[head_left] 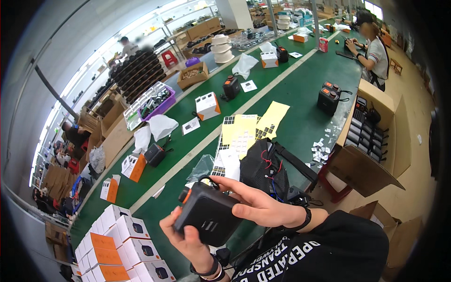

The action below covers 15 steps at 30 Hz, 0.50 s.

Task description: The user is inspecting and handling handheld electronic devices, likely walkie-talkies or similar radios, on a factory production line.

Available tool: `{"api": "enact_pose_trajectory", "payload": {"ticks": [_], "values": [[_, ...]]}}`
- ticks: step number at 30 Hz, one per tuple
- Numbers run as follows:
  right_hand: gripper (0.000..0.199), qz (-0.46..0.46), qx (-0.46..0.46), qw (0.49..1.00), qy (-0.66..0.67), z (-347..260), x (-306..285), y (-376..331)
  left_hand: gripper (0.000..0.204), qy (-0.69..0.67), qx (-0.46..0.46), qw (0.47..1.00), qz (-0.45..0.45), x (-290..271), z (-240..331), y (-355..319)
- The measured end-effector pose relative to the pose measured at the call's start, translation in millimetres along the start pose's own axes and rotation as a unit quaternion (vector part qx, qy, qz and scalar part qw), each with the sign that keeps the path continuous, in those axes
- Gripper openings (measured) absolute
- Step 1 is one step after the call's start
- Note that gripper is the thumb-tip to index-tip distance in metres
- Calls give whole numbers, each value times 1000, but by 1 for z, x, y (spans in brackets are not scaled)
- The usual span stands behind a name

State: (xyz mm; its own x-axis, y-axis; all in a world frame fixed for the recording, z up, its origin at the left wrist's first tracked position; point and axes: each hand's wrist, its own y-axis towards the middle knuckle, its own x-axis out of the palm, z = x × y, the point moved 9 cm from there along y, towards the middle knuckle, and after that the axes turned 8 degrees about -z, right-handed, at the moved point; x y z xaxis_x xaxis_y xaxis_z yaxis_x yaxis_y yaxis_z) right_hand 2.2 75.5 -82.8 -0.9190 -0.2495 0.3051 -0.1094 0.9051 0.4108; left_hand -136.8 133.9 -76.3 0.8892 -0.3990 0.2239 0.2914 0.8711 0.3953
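Left hand (188, 244) at 7 o'clock and right hand (263, 207) at 3 share a grip on a black device (209, 212), long axis toward 1.

Open green tabletop (300, 94) runs between the yellow label sheets (273, 114) and the black devices (327, 101) at far right. Stacked white-and-orange boxes (120, 244) block the near left; a black mesh bag (256, 164) obstructs the way beyond the right hand (256, 202).
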Motion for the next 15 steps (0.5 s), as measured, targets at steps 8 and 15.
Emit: {"api": "enact_pose_trajectory", "payload": {"ticks": [8,15], "values": [[73,-34,-61,997,-36,-6,3,1,64,152,221,961,-69,14,34,-18],[75,-62,-68,995,-21,-7,9,0,58,164,270,942,-111,19,44,-23]]}}
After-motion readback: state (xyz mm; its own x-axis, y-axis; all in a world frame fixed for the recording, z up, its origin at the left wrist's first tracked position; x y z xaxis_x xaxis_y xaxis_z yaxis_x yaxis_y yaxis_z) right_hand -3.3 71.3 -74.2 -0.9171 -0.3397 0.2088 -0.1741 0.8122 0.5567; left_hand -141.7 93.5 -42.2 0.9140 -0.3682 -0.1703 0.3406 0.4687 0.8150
